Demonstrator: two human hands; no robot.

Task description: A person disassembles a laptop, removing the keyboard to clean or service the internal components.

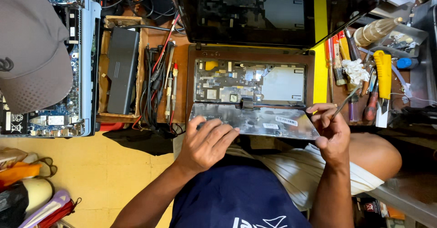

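Observation:
An opened brown laptop lies on the bench with its inner board exposed. Its keyboard panel is flipped toward me, silver underside up, still joined to the board by a flat cable at the middle. My left hand rests on the panel's near left part, fingers spread over it. My right hand grips the panel's right corner and also pinches a thin metal tool that points up and to the right.
A black battery lies in a wooden tray at the left, beside multimeter probes and cables. Another dismantled device and a grey cap sit far left. Screwdrivers and a yellow-handled tool crowd the right.

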